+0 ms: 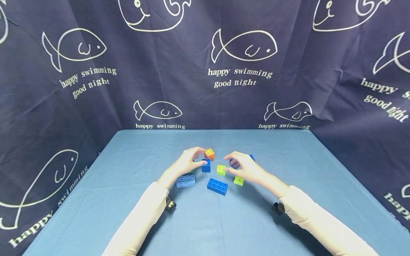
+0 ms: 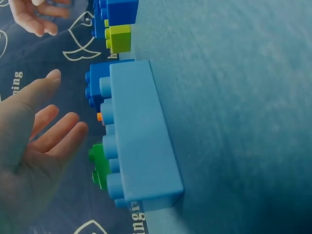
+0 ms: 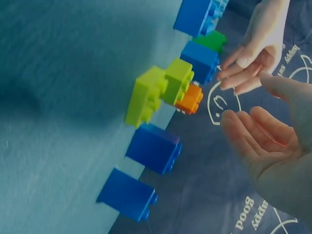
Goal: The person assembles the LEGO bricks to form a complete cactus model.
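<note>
My left hand (image 1: 187,159) is just left of a small blue brick (image 1: 206,166) and an orange brick (image 1: 209,154), its thumb overlapping the blue one in the head view. The left wrist view shows that hand's fingers loosely bent with nothing between them; a light blue brick (image 2: 141,131) and a green brick (image 2: 100,165) are beside it. Over the right side of the bricks hovers my right hand (image 1: 246,168), empty and relaxed. Near it are two lime bricks, one small (image 1: 221,170) and another (image 1: 238,180) partly under the hand, plus a blue brick (image 1: 234,163) partly hidden behind it.
A long blue brick (image 1: 217,186) lies nearest to me, between the forearms. Another blue brick (image 1: 252,156) peeks out beyond the right hand. The blue cloth-covered table (image 1: 221,224) ends at a dark curtain (image 1: 198,78) with fish drawings.
</note>
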Motion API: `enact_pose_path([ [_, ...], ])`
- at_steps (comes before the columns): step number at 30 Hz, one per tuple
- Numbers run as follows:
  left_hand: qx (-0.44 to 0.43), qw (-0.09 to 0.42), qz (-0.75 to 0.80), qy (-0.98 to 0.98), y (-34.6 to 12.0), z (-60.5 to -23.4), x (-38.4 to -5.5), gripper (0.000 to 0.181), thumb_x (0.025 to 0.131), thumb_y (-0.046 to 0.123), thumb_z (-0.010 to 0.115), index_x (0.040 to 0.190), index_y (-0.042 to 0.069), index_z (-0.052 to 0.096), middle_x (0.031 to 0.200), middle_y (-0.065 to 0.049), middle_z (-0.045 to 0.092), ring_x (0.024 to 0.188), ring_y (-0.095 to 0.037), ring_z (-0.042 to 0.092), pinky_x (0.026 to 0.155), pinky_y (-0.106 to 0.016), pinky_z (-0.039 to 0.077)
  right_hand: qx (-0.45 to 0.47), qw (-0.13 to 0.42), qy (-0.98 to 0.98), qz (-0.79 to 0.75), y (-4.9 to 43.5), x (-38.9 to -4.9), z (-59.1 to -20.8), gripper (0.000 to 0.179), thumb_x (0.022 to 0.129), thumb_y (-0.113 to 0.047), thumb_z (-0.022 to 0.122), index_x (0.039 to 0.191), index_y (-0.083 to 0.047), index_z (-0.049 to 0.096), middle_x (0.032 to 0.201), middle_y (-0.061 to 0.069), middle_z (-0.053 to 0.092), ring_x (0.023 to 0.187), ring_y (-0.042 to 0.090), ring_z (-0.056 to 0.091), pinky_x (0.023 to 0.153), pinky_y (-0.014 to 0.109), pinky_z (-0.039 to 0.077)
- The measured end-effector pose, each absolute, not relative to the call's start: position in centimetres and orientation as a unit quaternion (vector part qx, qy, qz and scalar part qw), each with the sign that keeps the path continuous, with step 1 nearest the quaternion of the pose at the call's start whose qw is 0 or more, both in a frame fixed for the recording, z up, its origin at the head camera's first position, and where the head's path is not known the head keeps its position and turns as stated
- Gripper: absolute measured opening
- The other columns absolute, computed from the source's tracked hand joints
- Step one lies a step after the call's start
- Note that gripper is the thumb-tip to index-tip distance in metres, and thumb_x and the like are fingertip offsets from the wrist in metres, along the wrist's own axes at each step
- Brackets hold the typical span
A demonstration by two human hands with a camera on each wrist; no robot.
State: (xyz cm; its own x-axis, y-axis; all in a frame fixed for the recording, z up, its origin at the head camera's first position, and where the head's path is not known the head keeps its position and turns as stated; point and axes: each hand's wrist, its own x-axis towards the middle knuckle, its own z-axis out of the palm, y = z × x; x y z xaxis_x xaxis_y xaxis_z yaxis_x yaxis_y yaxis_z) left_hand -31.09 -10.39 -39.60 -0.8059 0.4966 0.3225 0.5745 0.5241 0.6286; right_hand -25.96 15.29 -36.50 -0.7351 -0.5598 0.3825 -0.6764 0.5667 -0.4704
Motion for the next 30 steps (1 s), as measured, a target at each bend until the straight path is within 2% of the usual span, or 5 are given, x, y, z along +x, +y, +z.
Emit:
enact_pose_path([
  [6,-0.303,0.031,-0.384,-0.872,-10.2,-40.0,-31.0,0.046,0.084,0.019,0.071,0.122,-0.001,0.054,0.120,-0.017,0.061,0.111,-0.031,0.059,0.094,-0.041,0.047,0.360,0.068,-0.879,0.304,14.5,-25.8,-37.5,0.035,0.083,-0.020,0.072,0.110,0.000,0.062,0.107,0.016,0.064,0.089,0.027,0.065,0.075,0.037,0.055],
  [12,-0.323,0.034,-0.379,-0.866,-10.2,-40.3,-31.2,0.043,0.083,0.015,0.072,0.119,-0.002,0.055,0.113,-0.018,0.065,0.107,-0.031,0.062,0.091,-0.042,0.049,0.367,0.033,-0.877,0.308,13.8,-25.6,-38.1,0.036,0.084,-0.019,0.071,0.110,0.003,0.060,0.107,0.018,0.063,0.090,0.029,0.064,0.074,0.036,0.055],
  [18,-0.336,0.032,-0.362,-0.869,-10.1,-40.4,-31.4,0.039,0.083,0.010,0.071,0.117,-0.001,0.056,0.111,-0.016,0.067,0.104,-0.028,0.064,0.090,-0.038,0.050,0.393,0.038,-0.865,0.310,13.7,-25.7,-38.9,0.034,0.082,-0.016,0.072,0.106,0.005,0.060,0.102,0.019,0.063,0.086,0.030,0.065,0.072,0.035,0.055],
  [22,-0.334,0.019,-0.357,-0.872,-10.1,-40.4,-31.4,0.036,0.083,0.007,0.069,0.116,-0.002,0.057,0.111,-0.015,0.067,0.103,-0.027,0.064,0.090,-0.037,0.050,0.391,0.032,-0.869,0.301,13.7,-25.8,-39.1,0.035,0.082,-0.019,0.072,0.106,0.004,0.061,0.100,0.017,0.063,0.086,0.029,0.065,0.073,0.034,0.055],
  [30,-0.330,0.011,-0.354,-0.875,-10.0,-40.4,-31.5,0.036,0.084,0.007,0.069,0.117,-0.001,0.058,0.107,-0.014,0.068,0.098,-0.026,0.065,0.086,-0.035,0.051,0.372,-0.016,-0.882,0.288,13.6,-25.9,-39.2,0.041,0.080,-0.026,0.075,0.106,0.002,0.062,0.099,0.015,0.065,0.082,0.023,0.065,0.072,0.028,0.054],
])
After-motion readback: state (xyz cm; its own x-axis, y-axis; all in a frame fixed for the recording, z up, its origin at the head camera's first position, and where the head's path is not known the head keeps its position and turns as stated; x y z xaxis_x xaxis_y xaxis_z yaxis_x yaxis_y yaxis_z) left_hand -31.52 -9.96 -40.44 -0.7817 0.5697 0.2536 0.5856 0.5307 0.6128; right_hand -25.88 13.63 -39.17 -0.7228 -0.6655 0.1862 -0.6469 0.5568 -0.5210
